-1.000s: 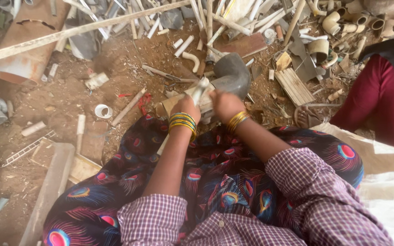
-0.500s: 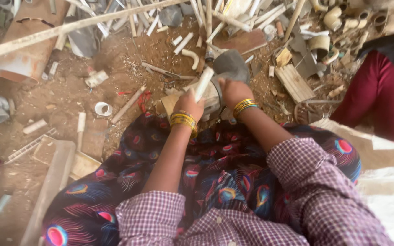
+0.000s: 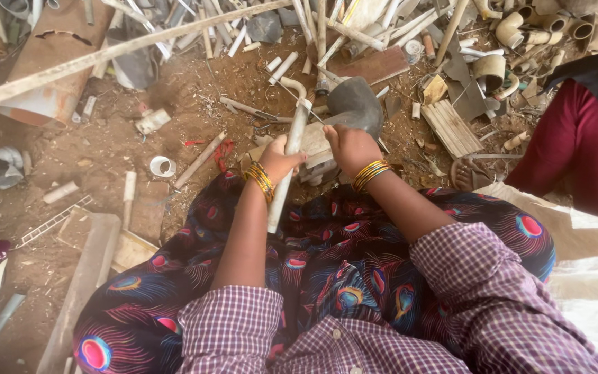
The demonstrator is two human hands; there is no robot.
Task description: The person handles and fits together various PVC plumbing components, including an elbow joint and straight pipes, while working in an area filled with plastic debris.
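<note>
I sit on the dirt ground with a peacock-patterned skirt over my knees. My left hand (image 3: pixel 279 158) grips a pale length of pipe (image 3: pixel 289 154) that slants from my lap up to a wooden block (image 3: pixel 316 142). My right hand (image 3: pixel 349 147) is closed in a fist just right of the pipe, over the block. A thin dark blade (image 3: pixel 304 107) runs from that fist across the pipe's far end. A grey pipe elbow (image 3: pixel 356 104) lies right behind my right hand. Both wrists wear yellow bangles.
Cut pipe pieces, sticks and fittings (image 3: pixel 354 28) litter the ground ahead. A small slatted wooden board (image 3: pixel 451 128) lies to the right and a white ring (image 3: pixel 162 166) to the left. Another person in a dark red garment (image 3: pixel 576 145) sits at the right, foot (image 3: pixel 466 174) near my knee.
The pale pipe has swung from lying in both hands to slanting from my lap onto the block. My right hand left it and now works at its far end.
</note>
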